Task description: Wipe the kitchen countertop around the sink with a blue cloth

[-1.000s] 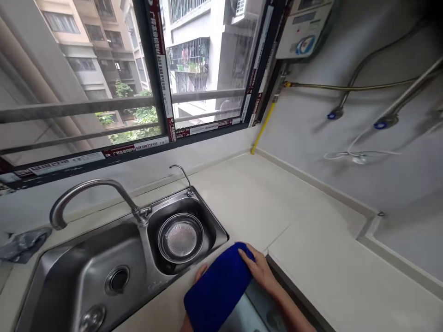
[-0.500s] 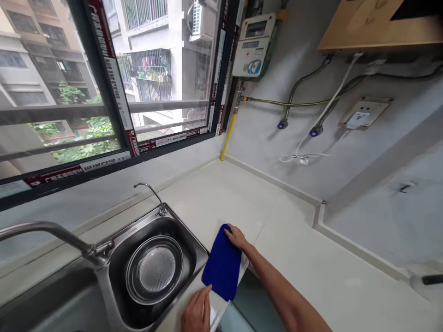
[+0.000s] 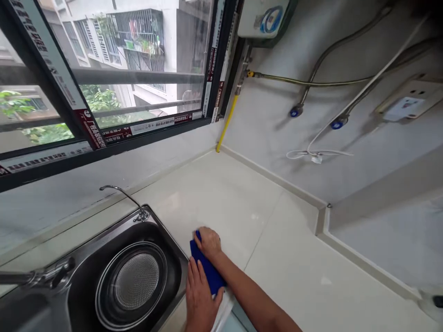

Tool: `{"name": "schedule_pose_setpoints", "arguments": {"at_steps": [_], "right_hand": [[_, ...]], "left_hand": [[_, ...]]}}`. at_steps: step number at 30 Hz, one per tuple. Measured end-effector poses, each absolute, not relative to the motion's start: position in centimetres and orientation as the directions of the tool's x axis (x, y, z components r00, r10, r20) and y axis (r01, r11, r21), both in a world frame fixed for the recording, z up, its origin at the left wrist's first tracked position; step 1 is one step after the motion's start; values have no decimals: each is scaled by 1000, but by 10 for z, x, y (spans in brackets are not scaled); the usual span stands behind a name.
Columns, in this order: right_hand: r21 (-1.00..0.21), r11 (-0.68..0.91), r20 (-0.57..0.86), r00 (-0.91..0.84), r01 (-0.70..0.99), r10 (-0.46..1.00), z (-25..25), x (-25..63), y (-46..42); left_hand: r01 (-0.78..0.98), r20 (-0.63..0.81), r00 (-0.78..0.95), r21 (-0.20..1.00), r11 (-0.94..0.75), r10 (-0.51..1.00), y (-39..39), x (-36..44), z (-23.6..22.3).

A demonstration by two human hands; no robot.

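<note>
A folded blue cloth (image 3: 208, 273) lies on the pale countertop (image 3: 242, 203) just right of the steel sink (image 3: 162, 226). My right hand (image 3: 209, 241) rests on the cloth's far end with its fingers curled over it. My left hand (image 3: 198, 296) lies flat with fingers stretched, along the cloth's near left edge by the sink rim. Something white (image 3: 221, 315) shows under the cloth's near end; I cannot make out what it is.
A round metal strainer basket (image 3: 132, 281) sits in the sink bowl, with a thin tap (image 3: 125, 197) behind it and a larger faucet (image 3: 34, 275) at the left. A window runs along the back. Hoses, a white cable (image 3: 316, 156), a yellow pipe (image 3: 225, 127) and a socket (image 3: 404, 105) line the right wall.
The view swung right and down. The blue cloth now lies smaller and more bunched by the sink. My left hand came forward onto its near edge; my right hand stays on its far end.
</note>
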State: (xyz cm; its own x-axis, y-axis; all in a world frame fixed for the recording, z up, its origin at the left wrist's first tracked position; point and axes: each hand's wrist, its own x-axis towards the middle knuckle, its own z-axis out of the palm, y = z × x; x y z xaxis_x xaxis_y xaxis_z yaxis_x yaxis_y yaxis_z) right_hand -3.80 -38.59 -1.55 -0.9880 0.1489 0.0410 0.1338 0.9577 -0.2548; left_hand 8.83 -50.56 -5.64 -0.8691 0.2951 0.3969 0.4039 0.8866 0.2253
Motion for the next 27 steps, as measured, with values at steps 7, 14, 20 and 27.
{"name": "schedule_pose_setpoints", "arguments": {"at_steps": [7,14,20,27], "right_hand": [[-285,949,-47,-991,134,126,10,12,-391],[-230,966,-97,-990,119,99,-10,8,-408],[-254,923,-30,-956,288,290,5,-37,-360],[-292,923,61,-958,250,279,8,3,-377]], "left_hand": [[603,363,-769,135,786,527,-547,88,-59],[639,288,-758,151,754,585,-569,86,-58],[708,62,-676,331,624,734,-609,70,-39],[272,-169,-888,556,785,427,-592,65,-34]]}}
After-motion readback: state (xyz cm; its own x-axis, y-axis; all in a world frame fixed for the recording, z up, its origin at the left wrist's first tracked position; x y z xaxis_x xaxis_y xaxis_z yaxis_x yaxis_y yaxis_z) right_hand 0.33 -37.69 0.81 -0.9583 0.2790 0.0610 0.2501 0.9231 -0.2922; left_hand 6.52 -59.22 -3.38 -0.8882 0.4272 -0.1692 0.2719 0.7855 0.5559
